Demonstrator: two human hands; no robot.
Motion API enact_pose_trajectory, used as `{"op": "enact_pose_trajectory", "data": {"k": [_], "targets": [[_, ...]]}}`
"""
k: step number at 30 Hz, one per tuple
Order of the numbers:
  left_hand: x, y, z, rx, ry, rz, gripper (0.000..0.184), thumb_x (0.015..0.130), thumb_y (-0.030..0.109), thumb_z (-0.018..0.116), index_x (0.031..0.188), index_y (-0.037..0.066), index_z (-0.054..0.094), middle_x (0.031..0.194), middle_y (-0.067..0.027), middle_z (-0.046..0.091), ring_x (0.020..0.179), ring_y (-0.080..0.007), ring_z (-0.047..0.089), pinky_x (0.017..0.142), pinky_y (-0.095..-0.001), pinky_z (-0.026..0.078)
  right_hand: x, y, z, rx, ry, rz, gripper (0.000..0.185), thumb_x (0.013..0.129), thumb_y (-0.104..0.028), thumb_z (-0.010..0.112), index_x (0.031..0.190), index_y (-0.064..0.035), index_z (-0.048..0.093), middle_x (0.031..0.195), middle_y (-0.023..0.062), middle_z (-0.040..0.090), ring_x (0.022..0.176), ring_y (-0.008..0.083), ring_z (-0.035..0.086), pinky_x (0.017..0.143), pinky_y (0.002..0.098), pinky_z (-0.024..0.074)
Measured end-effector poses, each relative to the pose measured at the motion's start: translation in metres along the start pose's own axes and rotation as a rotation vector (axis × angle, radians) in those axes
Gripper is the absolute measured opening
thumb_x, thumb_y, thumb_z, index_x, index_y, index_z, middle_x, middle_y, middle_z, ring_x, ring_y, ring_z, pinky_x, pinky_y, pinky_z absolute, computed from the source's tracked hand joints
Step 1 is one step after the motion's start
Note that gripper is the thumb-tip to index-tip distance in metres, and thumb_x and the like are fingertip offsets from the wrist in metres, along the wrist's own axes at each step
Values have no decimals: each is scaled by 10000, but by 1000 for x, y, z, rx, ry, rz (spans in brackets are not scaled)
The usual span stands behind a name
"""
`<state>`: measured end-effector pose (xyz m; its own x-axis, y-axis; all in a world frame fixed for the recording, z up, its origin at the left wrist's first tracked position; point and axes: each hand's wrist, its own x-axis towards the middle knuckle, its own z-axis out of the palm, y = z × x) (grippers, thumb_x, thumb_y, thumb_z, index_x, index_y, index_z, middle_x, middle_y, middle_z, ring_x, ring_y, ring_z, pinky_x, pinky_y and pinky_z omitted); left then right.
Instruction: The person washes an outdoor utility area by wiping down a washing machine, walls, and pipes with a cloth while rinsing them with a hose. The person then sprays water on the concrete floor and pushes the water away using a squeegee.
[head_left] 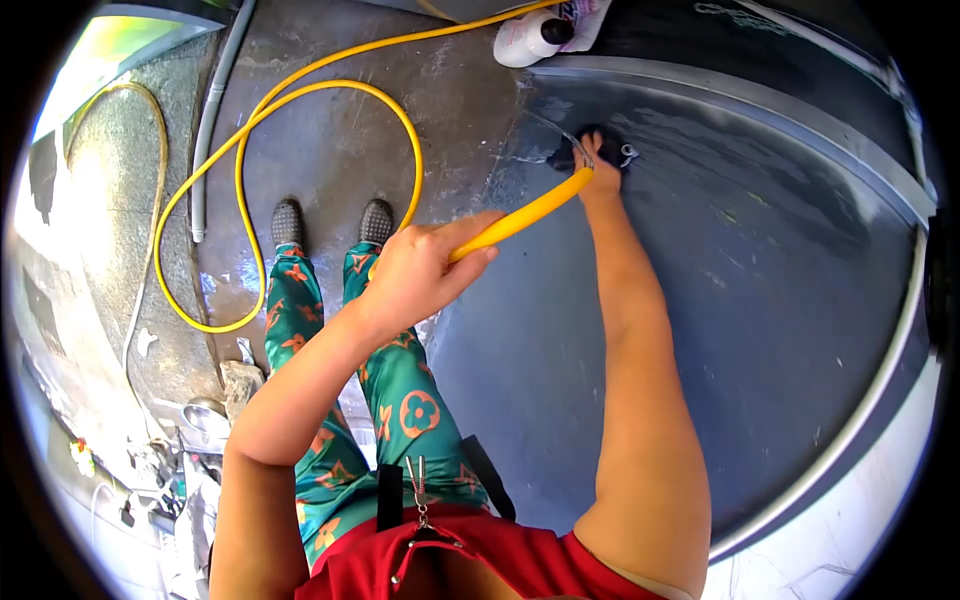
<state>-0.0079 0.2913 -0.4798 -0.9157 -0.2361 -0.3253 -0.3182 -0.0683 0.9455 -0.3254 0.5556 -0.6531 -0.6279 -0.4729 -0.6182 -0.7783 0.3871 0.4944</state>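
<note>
My left hand [430, 265] is wrapped round a yellow hose [530, 215], whose end reaches close to my right wrist. A thin, clear streak, apparently water, shows beyond the hose end. My right hand [600, 170] presses down on a dark cloth [562, 160], its fingers pointing away from me; how far they grip the cloth is hard to see. Beneath the cloth lies a wide dark grey panel [520, 340] with a wet sheen near that hand and a silver strip [760, 95] along its edge.
Loops of the yellow hose [415, 150] lie on the wet, stained floor [330, 130] near my feet. A white bottle [518, 42] with a black cap stands at the panel's far corner. To the left runs a grey pipe [210, 130]; a metal bowl [207, 415] sits lower left.
</note>
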Motion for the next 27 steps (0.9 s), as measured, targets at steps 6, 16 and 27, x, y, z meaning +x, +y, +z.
{"op": "enact_pose_trajectory", "data": {"k": [6,16,27], "targets": [[-20,52,9,84,-42,133,340,869,165,648,1187,43,636,817,-148,680,635,-261,648,613,-336,502,-34,107,-139,-407,321,143,418,910,-234,450,1283,-99,582,1444,96,384,1374,328,285,1137,526,181],[-69,210,44,265,-258,523,339,866,244,669,1165,86,650,770,-146,676,655,-316,653,610,-374,513,-313,84,-99,-375,372,308,424,909,-224,471,1309,-108,549,1453,78,400,1387,308,295,1137,485,234],[-106,299,48,196,-321,675,315,867,189,657,1153,61,634,894,-157,684,767,-329,660,669,-378,520,-467,49,-104,-149,95,258,428,920,-272,455,1312,-147,572,1526,63,299,1445,293,167,1169,499,104]]}}
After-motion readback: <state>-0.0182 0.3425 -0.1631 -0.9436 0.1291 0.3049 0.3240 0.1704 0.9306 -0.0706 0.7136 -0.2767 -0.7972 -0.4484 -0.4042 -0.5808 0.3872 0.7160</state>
